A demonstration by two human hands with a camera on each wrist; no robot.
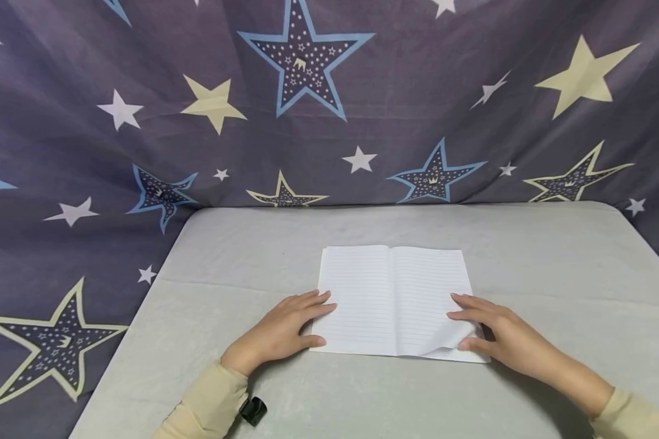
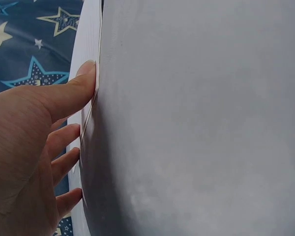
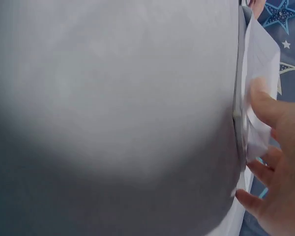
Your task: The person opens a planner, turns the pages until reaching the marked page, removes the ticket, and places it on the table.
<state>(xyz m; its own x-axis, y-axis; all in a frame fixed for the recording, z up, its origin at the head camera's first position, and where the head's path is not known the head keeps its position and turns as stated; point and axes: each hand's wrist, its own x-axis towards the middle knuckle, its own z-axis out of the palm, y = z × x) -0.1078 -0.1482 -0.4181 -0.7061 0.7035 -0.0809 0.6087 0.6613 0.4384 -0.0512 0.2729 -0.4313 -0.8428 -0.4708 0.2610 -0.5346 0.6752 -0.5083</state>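
An open notebook [image 1: 357, 299] with white lined pages lies flat on the grey-covered table. At its left edge rests my left hand [image 1: 285, 326], fingers spread over the left page and thumb near the lower left corner. The left wrist view shows that thumb [image 2: 86, 81] on the paper's edge. My right hand [image 1: 507, 335] is at the lower right of the notebook, pinching the corner of a page [image 1: 447, 336] that curls up and inward. In the right wrist view the raised page [image 3: 260, 59] stands between thumb and fingers, partly covering the thumb tip.
The table [image 1: 241, 250] carries a pale grey cloth with faint creases. Behind and left of it hangs a dark curtain [image 1: 329, 140] printed with stars. A small black device [image 1: 253, 411] sits by the left sleeve cuff.
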